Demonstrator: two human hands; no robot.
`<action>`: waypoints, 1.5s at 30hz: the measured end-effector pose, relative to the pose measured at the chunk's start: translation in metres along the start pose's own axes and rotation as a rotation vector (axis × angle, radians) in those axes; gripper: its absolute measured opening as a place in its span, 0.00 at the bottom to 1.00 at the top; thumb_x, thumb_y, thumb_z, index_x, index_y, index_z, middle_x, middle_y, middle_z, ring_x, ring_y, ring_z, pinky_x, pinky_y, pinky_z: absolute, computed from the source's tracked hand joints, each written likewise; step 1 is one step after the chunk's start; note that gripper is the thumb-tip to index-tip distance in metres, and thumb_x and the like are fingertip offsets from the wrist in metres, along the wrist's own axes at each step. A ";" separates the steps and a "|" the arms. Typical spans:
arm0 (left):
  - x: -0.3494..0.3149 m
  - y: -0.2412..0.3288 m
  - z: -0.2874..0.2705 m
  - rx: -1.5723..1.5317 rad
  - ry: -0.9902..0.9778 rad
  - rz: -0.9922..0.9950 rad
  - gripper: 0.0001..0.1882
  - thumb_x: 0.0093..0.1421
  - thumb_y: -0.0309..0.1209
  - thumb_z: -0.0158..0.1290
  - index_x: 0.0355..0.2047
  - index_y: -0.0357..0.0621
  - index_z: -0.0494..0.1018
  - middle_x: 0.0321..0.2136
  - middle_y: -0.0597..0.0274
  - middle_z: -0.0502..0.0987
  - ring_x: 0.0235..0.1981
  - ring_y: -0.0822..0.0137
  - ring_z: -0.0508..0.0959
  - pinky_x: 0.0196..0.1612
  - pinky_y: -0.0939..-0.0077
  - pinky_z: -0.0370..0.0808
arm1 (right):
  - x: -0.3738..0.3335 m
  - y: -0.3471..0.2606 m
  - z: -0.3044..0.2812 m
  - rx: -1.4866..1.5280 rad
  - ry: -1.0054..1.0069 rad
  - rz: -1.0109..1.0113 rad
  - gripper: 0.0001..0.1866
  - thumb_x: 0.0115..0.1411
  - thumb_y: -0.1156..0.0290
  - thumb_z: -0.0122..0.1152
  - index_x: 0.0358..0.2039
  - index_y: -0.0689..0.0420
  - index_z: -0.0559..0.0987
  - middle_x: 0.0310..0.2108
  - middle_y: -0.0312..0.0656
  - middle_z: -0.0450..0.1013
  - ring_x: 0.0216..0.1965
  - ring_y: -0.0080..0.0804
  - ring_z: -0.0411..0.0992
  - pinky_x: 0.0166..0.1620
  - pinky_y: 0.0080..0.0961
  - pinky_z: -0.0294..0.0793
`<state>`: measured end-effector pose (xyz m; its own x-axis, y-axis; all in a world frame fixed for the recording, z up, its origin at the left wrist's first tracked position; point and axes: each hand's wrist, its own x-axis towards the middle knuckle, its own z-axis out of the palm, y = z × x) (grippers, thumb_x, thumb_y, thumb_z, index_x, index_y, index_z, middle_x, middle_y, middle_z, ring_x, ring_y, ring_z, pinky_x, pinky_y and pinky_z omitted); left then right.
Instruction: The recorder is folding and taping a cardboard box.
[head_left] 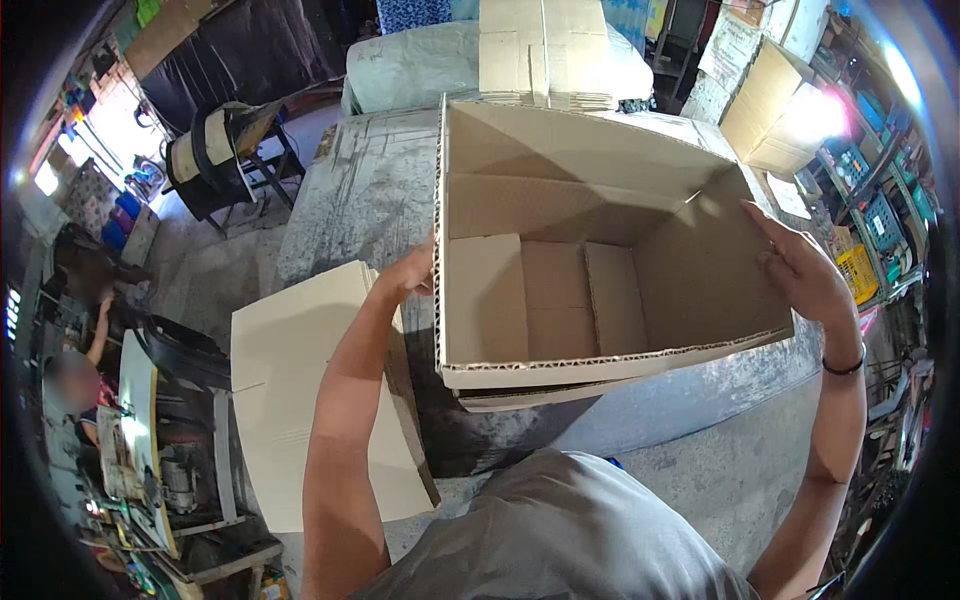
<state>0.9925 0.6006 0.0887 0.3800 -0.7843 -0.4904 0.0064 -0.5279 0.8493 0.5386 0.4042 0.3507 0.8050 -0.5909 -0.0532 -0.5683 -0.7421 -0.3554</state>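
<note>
The big brown box (560, 215) is over the near part of the table (350, 190), with its open top facing up. The right hand (805, 265) is half open and has hold of the box's right side. The left hand (408, 272) is bent in at the left side; its fingertips are hidden, so I cannot tell how tight it is. Inside the box are bottom flaps (487, 295). A yellow basket (857, 272) sits far right, on a shelf (868, 175).

Holds both bare forearms (345, 440) out ahead, spread wide, with left grip (408, 269) curled and right grip (808, 272) bent inward.
</note>
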 end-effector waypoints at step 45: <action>-0.163 0.062 0.056 -0.158 0.296 1.027 0.63 0.44 0.78 0.49 0.67 0.43 0.49 0.67 0.50 0.52 0.66 0.52 0.56 0.63 0.51 0.58 | 0.004 0.039 0.051 -0.036 0.136 -0.031 0.32 0.61 0.76 0.48 0.67 0.51 0.61 0.22 0.34 0.64 0.26 0.20 0.61 0.32 0.22 0.64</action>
<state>0.8794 0.6773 0.2100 0.4803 -0.7067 0.5195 -0.3316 0.4020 0.8535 0.5279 0.3891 0.2887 0.7930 -0.6032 0.0852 -0.5513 -0.7701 -0.3209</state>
